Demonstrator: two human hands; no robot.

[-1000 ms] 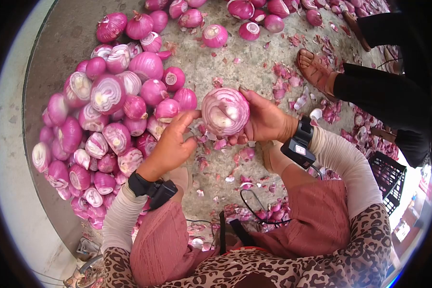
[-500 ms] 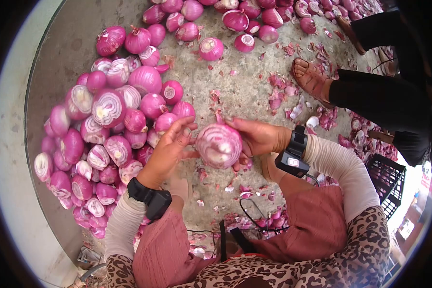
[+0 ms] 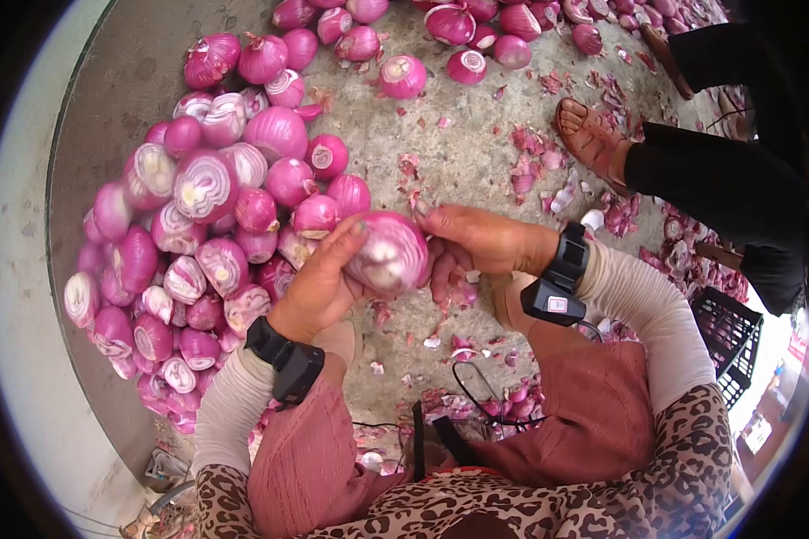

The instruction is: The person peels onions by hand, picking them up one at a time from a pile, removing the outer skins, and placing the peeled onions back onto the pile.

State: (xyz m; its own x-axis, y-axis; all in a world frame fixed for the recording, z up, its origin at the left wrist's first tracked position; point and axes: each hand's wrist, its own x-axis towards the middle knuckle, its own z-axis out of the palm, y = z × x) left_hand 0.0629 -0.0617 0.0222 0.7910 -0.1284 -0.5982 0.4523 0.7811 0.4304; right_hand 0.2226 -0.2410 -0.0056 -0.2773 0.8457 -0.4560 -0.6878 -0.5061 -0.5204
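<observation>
A peeled red onion (image 3: 388, 253), its pale cut face turned up toward me, sits in my left hand (image 3: 319, 283). The thumb lies over its upper left side and the other fingers are mostly hidden beneath it. Against the onion's right side is my right hand (image 3: 476, 244), with curled fingers and the thumb tip at the onion's upper edge. Whatever lies within those curled fingers is hidden. To the left, close to my left hand, a large heap of red onions (image 3: 220, 260) rests on the floor, many with cut ends showing.
More red onions (image 3: 402, 77) lie at the top of the view. Onion skins (image 3: 535, 157) litter the concrete floor (image 3: 458, 135). Another person's foot (image 3: 593, 139) stands at the right, near a black crate (image 3: 726, 337). A pale wall (image 3: 36, 269) borders the left side. A black cable (image 3: 476, 386) lies between my legs.
My left hand has closed around the onion, from open fingers beside it. The onion has shifted slightly left and tilted. My right hand stays at its right side, its fingers more curled.
</observation>
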